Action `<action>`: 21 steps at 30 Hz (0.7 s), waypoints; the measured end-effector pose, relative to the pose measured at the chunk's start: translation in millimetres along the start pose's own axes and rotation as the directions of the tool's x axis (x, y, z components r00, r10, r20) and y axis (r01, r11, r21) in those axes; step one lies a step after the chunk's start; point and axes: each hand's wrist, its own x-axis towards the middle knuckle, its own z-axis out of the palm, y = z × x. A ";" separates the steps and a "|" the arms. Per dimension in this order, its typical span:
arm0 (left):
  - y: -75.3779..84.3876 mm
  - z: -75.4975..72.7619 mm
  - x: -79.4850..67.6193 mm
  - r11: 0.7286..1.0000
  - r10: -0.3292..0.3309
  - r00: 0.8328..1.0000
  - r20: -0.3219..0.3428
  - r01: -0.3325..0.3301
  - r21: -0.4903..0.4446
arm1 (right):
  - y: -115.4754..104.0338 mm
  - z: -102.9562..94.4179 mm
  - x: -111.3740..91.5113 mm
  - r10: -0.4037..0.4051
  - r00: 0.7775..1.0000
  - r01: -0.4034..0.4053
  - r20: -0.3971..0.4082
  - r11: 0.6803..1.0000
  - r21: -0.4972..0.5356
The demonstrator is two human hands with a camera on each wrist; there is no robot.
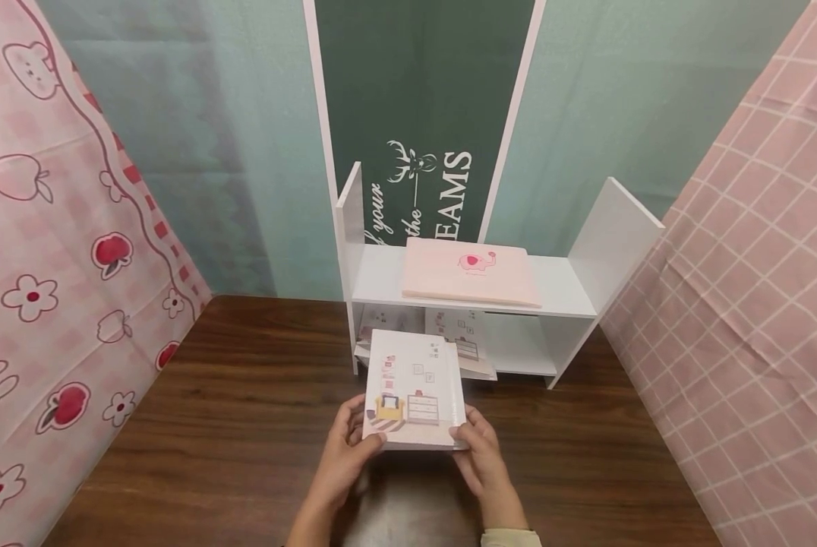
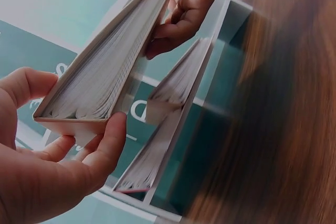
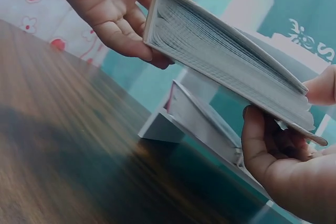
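Both hands hold a thick white photo album in front of the shelf, its cover printed with a sofa and drawers facing up. My left hand grips the left side, thumb on the cover, fingers beneath. The right hand pinches the lower right corner the same way. In the left wrist view the album's spine lies by the left hand; its pages fan slightly toward the right hand. Two similar albums, a left one and a right one, lie on the lower shelf, partly hidden behind the held album.
A small white shelf unit with upright side panels stands at the table's back. On its upper board lies a pink album with an elephant. The brown wooden table extends around it. Patterned cloths hang left and right.
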 end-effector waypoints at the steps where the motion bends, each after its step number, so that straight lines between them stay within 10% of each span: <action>1: -0.8 1.8 0.8 1.000 0.000 1.000 0.009 0.000 -0.002 | -1.0 -1.7 -0.4 -0.006 1.000 0.006 -0.001 1.000 0.009; 21: -17.1 44.8 19.2 0.994 -0.008 0.997 0.070 0.016 -0.106 | -5.3 -35.7 -4.4 -0.242 0.969 0.214 0.057 0.929 0.300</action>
